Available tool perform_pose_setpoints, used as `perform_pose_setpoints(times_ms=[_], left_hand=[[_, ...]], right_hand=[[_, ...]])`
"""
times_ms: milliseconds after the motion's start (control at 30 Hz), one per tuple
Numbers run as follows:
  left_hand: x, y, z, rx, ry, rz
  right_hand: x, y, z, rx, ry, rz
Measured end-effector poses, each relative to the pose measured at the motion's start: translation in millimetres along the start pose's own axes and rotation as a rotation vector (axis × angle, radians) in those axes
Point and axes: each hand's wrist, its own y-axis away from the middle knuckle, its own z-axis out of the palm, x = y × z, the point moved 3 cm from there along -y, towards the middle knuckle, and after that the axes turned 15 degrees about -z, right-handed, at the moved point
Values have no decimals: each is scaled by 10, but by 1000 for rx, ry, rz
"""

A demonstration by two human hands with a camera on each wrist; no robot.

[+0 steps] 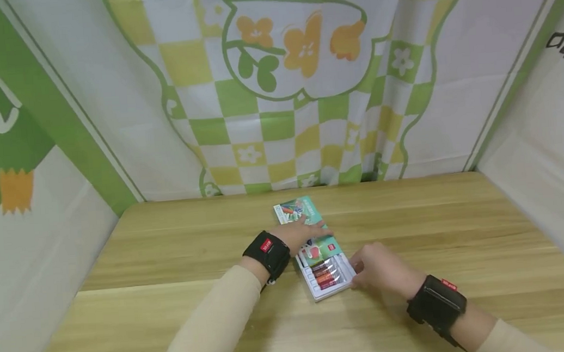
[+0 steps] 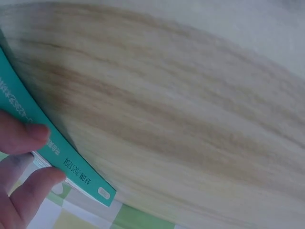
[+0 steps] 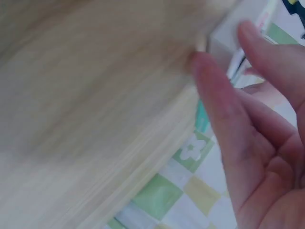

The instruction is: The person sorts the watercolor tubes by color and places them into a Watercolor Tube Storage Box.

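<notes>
A flat paint box with a teal printed sleeve (image 1: 327, 246) lies slanted on the wooden table. From its near end the white tray (image 1: 315, 295) sticks out, showing several paint tubes (image 1: 324, 276) in dark brown, orange and red. My left hand (image 1: 298, 235) reaches across the sleeve and grips it, and in the left wrist view its fingertips (image 2: 40, 132) press the teal side. At the tray's near right corner, my right hand (image 1: 379, 267) pinches the tray. In the right wrist view the white tray end (image 3: 228, 36) shows between thumb and index finger.
The wooden table (image 1: 174, 314) stretches to both sides of the box. Behind its far edge hangs a green, yellow and white checked curtain (image 1: 278, 127). Fabric walls (image 1: 547, 179) stand at left and right. Each wrist wears a black strap (image 1: 438, 307).
</notes>
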Motion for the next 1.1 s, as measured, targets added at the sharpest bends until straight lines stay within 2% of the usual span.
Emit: perform_pose_setpoints(times_ms=[167, 333, 767, 967, 1100], left_hand=[[25, 73, -68, -31, 8, -15], [31, 73, -73, -38, -8, -2], [14, 39, -74, -19, -33, -3], [-3, 27, -42, -7, -35, -8], [5, 33, -17, -9, -18, 1]], right_hand=[[12, -12, 21, -7, 81, 25], [-13, -76, 52, -12, 160, 21], [-66, -325, 18, -28, 391, -31], [-113, -383, 62, -44, 526, -16], [-127, -404, 86, -49, 568, -15]])
